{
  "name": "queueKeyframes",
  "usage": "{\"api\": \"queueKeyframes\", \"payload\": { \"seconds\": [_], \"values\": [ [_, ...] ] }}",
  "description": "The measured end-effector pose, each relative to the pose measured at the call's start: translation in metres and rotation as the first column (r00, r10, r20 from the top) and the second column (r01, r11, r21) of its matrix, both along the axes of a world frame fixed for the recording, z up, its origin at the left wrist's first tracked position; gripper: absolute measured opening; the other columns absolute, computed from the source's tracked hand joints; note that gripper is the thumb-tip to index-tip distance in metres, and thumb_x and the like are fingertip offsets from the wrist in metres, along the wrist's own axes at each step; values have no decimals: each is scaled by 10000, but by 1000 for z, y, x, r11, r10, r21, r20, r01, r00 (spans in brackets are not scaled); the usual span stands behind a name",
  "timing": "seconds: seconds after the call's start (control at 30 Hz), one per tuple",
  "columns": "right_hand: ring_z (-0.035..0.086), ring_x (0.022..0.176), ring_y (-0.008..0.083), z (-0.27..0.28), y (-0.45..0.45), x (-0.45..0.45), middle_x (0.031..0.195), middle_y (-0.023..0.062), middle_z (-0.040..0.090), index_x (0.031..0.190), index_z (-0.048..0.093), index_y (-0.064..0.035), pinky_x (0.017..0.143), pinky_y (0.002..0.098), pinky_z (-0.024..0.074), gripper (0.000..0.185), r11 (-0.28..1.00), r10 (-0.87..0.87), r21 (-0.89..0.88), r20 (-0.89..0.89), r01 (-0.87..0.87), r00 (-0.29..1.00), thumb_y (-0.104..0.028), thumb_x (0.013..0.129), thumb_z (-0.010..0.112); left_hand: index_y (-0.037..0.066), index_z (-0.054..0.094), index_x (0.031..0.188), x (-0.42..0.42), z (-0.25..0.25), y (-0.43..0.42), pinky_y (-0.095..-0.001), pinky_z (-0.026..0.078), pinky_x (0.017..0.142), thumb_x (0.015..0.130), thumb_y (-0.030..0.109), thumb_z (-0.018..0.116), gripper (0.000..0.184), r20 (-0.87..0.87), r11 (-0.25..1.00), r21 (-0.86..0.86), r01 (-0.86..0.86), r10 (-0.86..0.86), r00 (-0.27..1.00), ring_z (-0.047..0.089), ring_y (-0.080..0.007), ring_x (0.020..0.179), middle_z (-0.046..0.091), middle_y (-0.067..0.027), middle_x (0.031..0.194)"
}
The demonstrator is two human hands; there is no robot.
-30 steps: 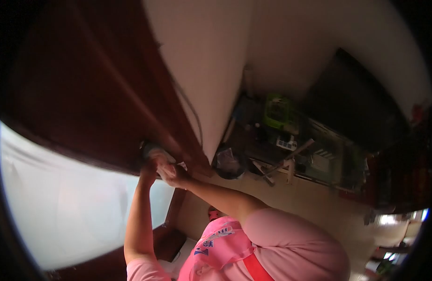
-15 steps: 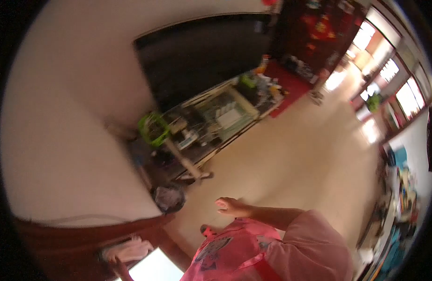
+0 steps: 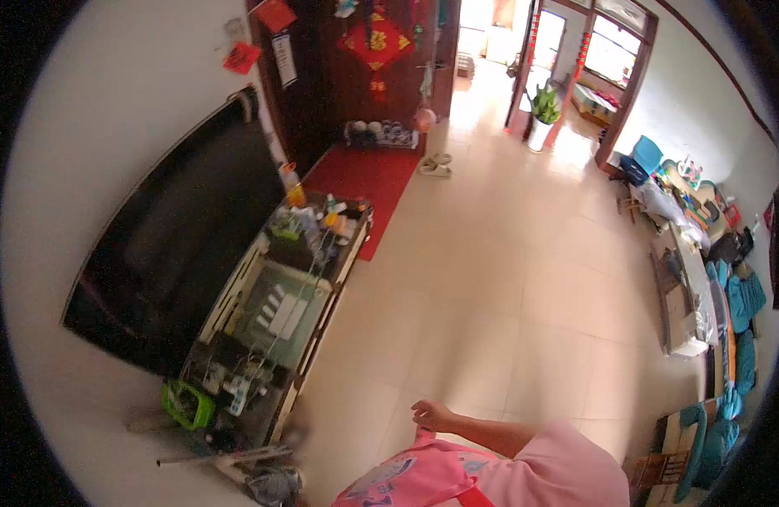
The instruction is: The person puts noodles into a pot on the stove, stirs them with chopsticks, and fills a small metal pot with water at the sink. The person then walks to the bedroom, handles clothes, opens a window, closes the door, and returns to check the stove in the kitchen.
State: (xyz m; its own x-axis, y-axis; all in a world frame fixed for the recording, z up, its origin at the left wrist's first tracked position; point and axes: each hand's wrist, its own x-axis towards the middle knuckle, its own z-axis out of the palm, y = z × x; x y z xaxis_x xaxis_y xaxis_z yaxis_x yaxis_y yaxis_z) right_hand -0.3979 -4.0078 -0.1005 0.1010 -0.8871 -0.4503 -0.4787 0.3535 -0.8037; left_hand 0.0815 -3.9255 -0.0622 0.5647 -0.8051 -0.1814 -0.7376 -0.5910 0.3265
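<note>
My right hand (image 3: pixel 433 416) reaches in from the right at the lower middle, in front of my body. Its fingers are loosely bent and a little apart, with nothing visible in them. Just below it is the pink printed apron (image 3: pixel 432 473) that I wear; a narrow pink part rises close to the fingers, and I cannot tell whether they touch it. My pink sleeve (image 3: pixel 567 465) covers the upper arm. My left hand is out of view.
A low TV cabinet (image 3: pixel 309 372) with clutter and a green basket (image 3: pixel 187 404) stands left, beneath a large black television (image 3: pixel 178 245). Ahead are a red mat (image 3: pixel 364 177), slippers (image 3: pixel 436 166) and a potted plant (image 3: pixel 539 127). Furniture with blue cushions (image 3: pixel 744 296) lines the right side.
My view has swung to the right, toward the door and the far rooms. The left hand, bright white panel and pinkish cloth at the lower left have gone out of view.
</note>
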Motion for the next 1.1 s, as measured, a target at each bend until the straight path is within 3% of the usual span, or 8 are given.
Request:
{"api": "queueKeyframes", "payload": {
  "seconds": [0.37,0.57,0.63,0.67,0.73,0.8,0.97,1.1],
  "values": [
    [605,1002,178,66,-228,-206,1106,107,627,1244,526,-50,845,315,497,396,960,-271,19,320,280,908,-239,908,616,25,562,1134,-252,-44,-346,-396,473,833,928,261,514,317,-221,804,355,478,-424,878,571,-274,969,587,-139,1097],
    [593,980,181,70,-336,-350,1083,128,613,1231,508,-4,868,308,487,370,820,-541,1,327,572,775,-178,918,599,39,574,1115,-425,-48,-602,-387,488,802,917,226,534,275,-78,409,329,851,-887,456,586,-245,935,602,-113,1063],
    [595,970,182,119,-361,-390,1069,131,614,1222,509,5,863,312,493,350,706,-650,43,435,707,623,-132,913,597,10,542,1165,-514,-67,-679,-356,488,812,886,217,580,350,-605,604,274,749,-497,622,582,-219,953,589,-109,1089],
    [599,961,185,107,-379,-425,1060,138,614,1217,508,9,852,316,499,354,671,-684,-7,380,741,623,-123,903,606,-3,529,1184,-562,-82,-726,-338,486,814,869,213,601,389,-793,654,280,702,-255,553,578,-199,954,581,-104,1096],
    [611,949,190,127,-406,-470,1064,144,611,1221,502,4,831,307,503,383,579,-739,-7,417,815,529,-168,899,618,37,492,1267,-676,-44,-774,-301,502,721,848,237,623,483,-943,622,22,782,-247,223,574,-174,917,572,-91,1106],
    [616,948,194,138,-433,-519,1067,144,611,1222,500,0,826,307,504,394,523,-779,14,413,852,472,-183,896,623,55,484,1280,-798,58,-796,-296,497,734,865,259,613,481,-879,445,-62,893,-448,162,578,-186,926,569,-103,1156],
    [624,960,209,121,-505,-673,1085,150,608,1216,497,10,832,315,502,408,386,-858,9,372,922,355,-191,887,632,51,476,1287,-1030,62,-865,-301,499,712,889,279,593,474,-873,236,-242,941,-476,-105,583,-189,951,560,-120,1205],
    [619,948,191,92,-584,-836,1057,143,619,1195,511,19,810,302,508,377,399,-840,-51,379,916,387,-159,884,632,51,478,1286,-1177,78,-943,-301,495,729,887,290,599,480,-890,234,-228,945,-444,-105,579,-186,975,562,-123,1199]
  ]
}}
